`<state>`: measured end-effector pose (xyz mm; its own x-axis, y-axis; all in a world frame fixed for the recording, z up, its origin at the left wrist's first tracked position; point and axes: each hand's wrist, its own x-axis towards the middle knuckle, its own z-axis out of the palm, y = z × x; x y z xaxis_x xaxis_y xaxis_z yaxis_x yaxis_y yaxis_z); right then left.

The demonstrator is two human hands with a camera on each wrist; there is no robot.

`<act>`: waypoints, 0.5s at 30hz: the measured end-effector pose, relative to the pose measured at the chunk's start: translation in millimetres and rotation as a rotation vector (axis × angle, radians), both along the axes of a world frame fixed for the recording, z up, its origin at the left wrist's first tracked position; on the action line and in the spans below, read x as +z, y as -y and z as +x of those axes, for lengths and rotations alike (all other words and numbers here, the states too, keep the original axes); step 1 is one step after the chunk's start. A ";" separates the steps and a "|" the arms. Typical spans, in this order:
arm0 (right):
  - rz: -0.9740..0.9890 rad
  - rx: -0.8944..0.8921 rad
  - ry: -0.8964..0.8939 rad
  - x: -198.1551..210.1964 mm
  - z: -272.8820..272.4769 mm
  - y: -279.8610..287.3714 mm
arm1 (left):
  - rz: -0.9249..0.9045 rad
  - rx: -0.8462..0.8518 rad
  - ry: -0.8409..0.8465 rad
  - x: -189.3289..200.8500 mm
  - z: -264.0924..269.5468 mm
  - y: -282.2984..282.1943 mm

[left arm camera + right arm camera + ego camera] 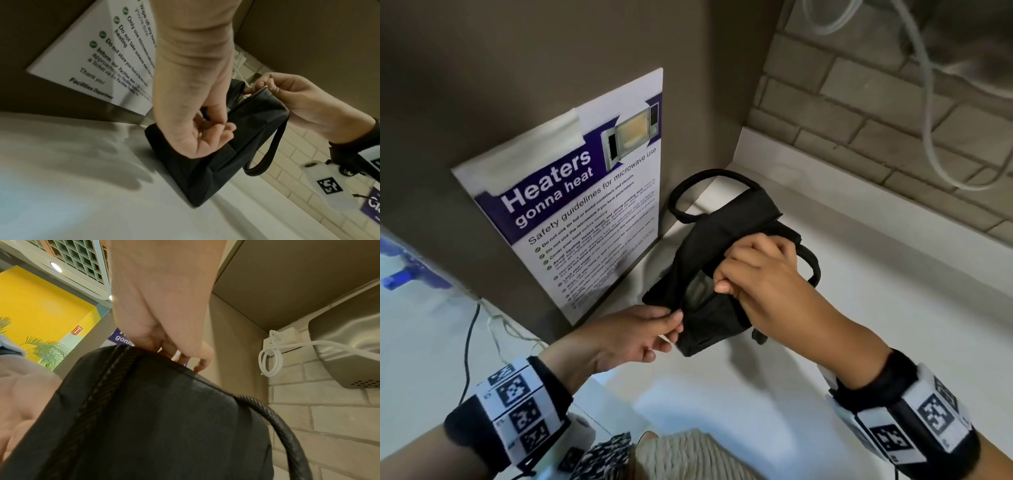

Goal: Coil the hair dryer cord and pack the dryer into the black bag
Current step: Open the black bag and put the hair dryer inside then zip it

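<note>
The black bag (722,219) stands on the white counter (859,308) beside a brown cabinet side. My left hand (667,325) pinches the near-left edge of the bag's opening between thumb and fingers. At the right rim, my right hand (726,277) is curled over the top of the bag; in the left wrist view the right hand (273,87) pinches a silver zipper pull (259,91). The bag (246,129) gapes slightly, and something grey (698,287) shows inside; I cannot tell what it is. No dryer or cord is plainly visible.
A microwave safety poster (585,192) is taped to the cabinet side just left of the bag. A tiled wall (876,120) with a white cable (928,102) runs behind. A steel appliance (349,345) and a white socket (281,337) hang on the wall. A black cord (470,329) trails at far left.
</note>
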<state>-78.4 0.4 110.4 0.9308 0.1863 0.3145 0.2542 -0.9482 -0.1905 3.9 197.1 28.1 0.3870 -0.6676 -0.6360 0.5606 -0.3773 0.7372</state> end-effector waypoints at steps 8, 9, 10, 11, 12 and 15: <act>0.011 -0.026 -0.008 3.8 -8.5 -4.0 | 0.097 -0.024 0.362 24.1 0.9 0.5; 0.011 -0.009 0.000 3.1 -10.1 -8.2 | 0.095 -0.015 0.412 29.9 0.4 0.3; -0.012 0.010 0.014 1.2 -11.5 -13.2 | 0.089 -0.004 0.453 35.5 -0.6 0.4; -0.058 0.027 0.034 -2.3 -12.1 -18.9 | 0.081 0.005 0.487 42.7 -2.8 1.6; -0.110 0.038 0.066 -8.2 -12.6 -24.7 | 0.062 0.013 0.522 48.3 -5.4 3.1; -0.130 0.039 0.166 -23.0 -11.1 -37.4 | 0.031 0.035 0.720 54.4 -13.9 6.3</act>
